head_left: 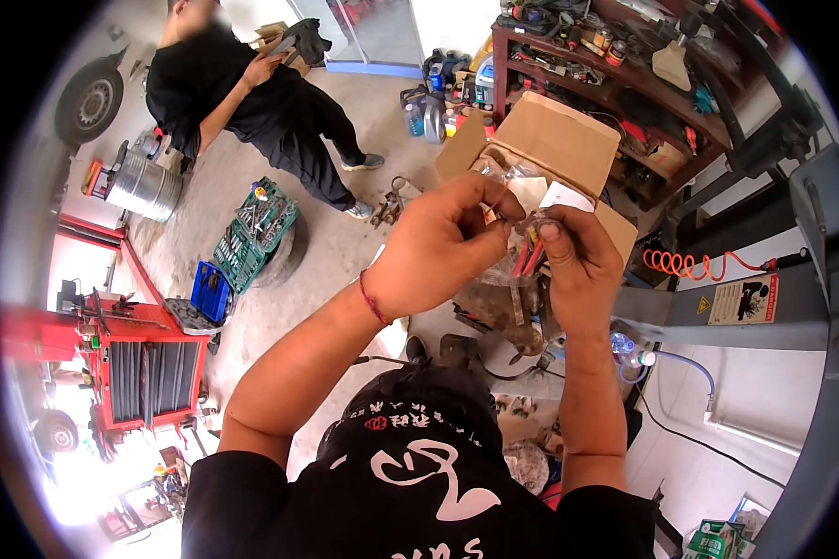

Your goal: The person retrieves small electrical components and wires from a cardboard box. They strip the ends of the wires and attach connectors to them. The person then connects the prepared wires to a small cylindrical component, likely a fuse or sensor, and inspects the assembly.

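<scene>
Both my hands are raised close together at the middle of the view, in front of an open cardboard box point(555, 140). My left hand point(443, 247) is closed in a pinch, thumb against bent fingers; what it pinches, if anything, is too small to name. Thumb up and fingers curled, my right hand point(583, 265) grips a small dark piece. Thin red and yellow strips point(529, 253) show beside its thumb; I cannot make out whether they belong to that piece. Clear plastic wrapping and a white card point(567, 197) lie in the box behind.
A person in black point(252, 102) stands at the far left. Green tool cases point(256, 228) and a blue case point(212, 292) lie open. A red tool cabinet point(154, 373) stands at left. Cluttered shelves point(615, 93) rise at the back right, near a coiled orange hose point(690, 265) and grey post point(746, 303).
</scene>
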### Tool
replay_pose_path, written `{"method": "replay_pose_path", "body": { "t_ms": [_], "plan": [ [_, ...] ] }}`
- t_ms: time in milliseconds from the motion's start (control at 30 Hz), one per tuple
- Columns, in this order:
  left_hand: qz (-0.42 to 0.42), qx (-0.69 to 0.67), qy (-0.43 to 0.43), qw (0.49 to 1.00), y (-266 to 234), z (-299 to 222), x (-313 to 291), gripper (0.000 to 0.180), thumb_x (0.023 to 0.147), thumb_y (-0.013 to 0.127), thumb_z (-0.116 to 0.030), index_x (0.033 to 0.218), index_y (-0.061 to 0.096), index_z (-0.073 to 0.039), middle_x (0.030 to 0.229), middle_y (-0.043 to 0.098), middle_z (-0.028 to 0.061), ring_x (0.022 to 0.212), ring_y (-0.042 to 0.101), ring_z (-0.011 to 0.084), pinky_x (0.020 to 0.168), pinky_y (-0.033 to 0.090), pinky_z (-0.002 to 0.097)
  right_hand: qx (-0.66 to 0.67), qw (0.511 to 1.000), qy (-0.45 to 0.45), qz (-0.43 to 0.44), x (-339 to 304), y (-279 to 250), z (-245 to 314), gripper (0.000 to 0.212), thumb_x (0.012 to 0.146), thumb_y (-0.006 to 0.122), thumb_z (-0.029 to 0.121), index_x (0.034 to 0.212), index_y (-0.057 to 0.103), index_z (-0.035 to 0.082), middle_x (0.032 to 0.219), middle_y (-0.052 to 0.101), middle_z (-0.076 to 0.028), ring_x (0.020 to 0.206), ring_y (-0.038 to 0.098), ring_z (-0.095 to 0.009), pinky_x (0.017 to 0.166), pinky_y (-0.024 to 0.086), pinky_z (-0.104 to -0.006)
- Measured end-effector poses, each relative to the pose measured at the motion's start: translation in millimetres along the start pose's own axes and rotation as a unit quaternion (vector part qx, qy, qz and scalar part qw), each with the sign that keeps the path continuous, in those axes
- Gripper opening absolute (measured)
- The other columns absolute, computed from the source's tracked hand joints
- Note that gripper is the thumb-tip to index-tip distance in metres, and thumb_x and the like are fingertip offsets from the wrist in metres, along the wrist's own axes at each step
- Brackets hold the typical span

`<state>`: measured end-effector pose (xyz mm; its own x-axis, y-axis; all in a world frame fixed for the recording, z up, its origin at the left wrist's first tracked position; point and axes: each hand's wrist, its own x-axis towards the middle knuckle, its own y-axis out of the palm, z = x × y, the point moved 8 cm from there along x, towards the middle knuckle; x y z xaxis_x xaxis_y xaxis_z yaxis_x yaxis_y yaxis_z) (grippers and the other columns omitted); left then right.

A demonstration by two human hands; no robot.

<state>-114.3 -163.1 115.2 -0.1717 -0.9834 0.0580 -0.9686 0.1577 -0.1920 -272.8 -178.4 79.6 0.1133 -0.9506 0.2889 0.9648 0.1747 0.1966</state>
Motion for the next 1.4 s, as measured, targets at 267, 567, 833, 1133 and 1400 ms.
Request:
{"method": "replay_pose_path", "body": {
  "t_ms": [267,567,833,1133,1400],
  "plan": [
    [-0.011,-0.041,0.006,0.999,0,4,-7,0.009,0.093,0.064,-0.001,0.102,0.062,0.000,0.091,0.063,-0.0024,0.075,0.055,0.0004,0.065,0.044,0.0185,0.049,0.998,-0.001,0.051,-6,4,1,0.031,0.090,0.071,0.005,0.118,0.061,-0.003,0.114,0.063,-0.009,0.100,0.060,-0.016,0.087,0.049,-0.0268],
    [0.013,0.034,-0.013,0.999,4,0,-14,0.014,0.092,0.065,0.001,0.106,0.063,0.001,0.097,0.066,-0.0002,0.080,0.058,0.0021,0.069,0.047,0.0182,0.113,0.992,0.030,0.047,-16,1,0,0.051,0.088,0.070,-0.002,0.134,0.049,-0.004,0.126,0.059,-0.013,0.113,0.058,-0.020,0.097,0.048,-0.0330],
    [0.042,0.119,-0.001,0.992,4,1,-17,0.016,0.092,0.069,-0.004,0.106,0.064,0.001,0.093,0.067,0.0000,0.079,0.059,0.0016,0.068,0.048,0.0193,0.039,0.996,0.002,0.077,-23,8,9,0.045,0.090,0.068,-0.002,0.132,0.053,-0.002,0.126,0.060,-0.010,0.110,0.060,-0.017,0.095,0.049,-0.0310],
    [0.019,0.116,-0.054,0.992,3,5,-17,0.015,0.092,0.070,-0.006,0.105,0.064,0.002,0.090,0.065,-0.0016,0.077,0.058,0.0022,0.067,0.048,0.0188,0.095,0.995,0.012,0.007,-25,0,3,0.040,0.091,0.067,-0.003,0.127,0.053,-0.003,0.117,0.062,-0.009,0.103,0.062,-0.016,0.089,0.052,-0.0283],
    [0.012,0.034,-0.062,0.997,4,17,-19,0.018,0.091,0.072,-0.008,0.104,0.064,0.001,0.094,0.065,-0.0012,0.082,0.059,0.0021,0.069,0.047,0.0186,0.105,0.994,-0.001,0.013,-26,0,-1,0.039,0.091,0.066,-0.005,0.127,0.052,-0.003,0.118,0.061,-0.011,0.104,0.061,-0.016,0.089,0.052,-0.0286]
  ]
}}
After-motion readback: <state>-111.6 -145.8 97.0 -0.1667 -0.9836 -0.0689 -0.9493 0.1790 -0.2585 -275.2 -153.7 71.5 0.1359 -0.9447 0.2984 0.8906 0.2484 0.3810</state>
